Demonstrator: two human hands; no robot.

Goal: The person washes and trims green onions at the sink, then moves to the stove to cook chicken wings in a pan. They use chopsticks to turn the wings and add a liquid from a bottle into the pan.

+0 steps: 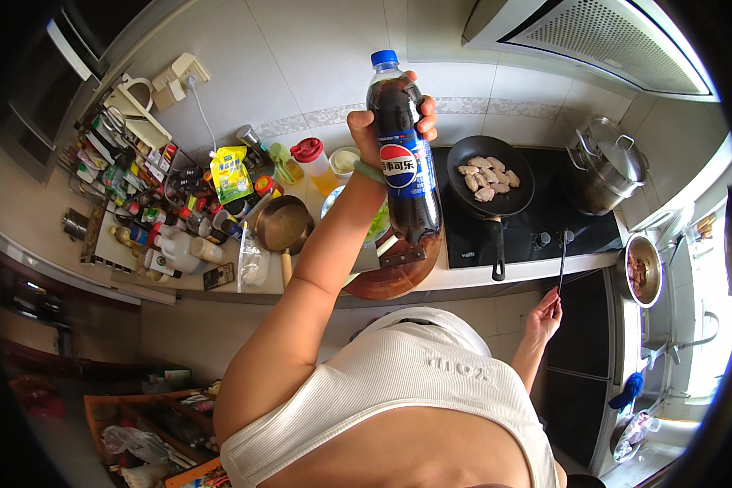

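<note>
My left hand [366,131] grips a Pepsi bottle [405,158] of dark cola, held upright at the top middle of the view, its blue cap on. Lower right, my right hand [546,314] is closed on a pair of dark chopsticks [563,265], which point up toward the stove [543,183]. Several pale pieces of raw chicken [488,177] lie in a black frying pan [515,198] on the stove's left side, with the pan's handle toward me. Behind the bottle and my forearm, a round wooden cutting board [396,287] bears a cleaver [402,256], partly hidden.
A steamer pot [607,168] stands at the stove's right. Near the sink is a metal bowl of meat [643,270]. Leftward are a small brown pan [283,222], a yellow pouch [230,174], a red-lidded oil bottle [314,165] and crowded seasonings. A range hood [610,46] hangs above.
</note>
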